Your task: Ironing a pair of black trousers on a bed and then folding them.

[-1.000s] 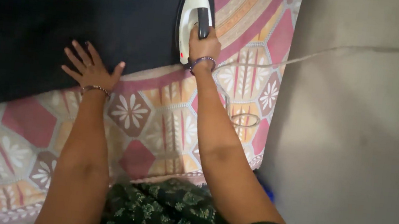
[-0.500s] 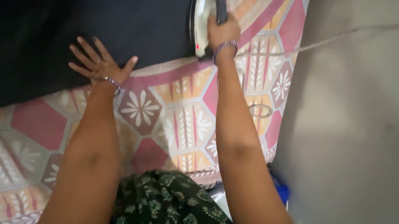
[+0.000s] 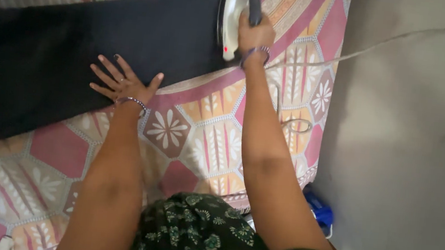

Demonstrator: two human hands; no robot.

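Gripping the white iron (image 3: 236,16), right hand (image 3: 255,35) apparently rests it on dark cloth (image 3: 75,54); left hand (image 3: 125,80) flat.

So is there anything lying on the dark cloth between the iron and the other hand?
Nothing visible. The right hand grips the white iron at the dark cloth's right end, and the left hand lies flat, fingers spread, on its near edge. The stretch of cloth between them is bare; the cord trails off to the right.

Surface was covered by a patterned pink-and-orange hexagon cloth (image 3: 188,138). Plain grey wall (image 3: 411,161) was seen at right, dimly lit; blue object (image 3: 323,212) lay at its base.
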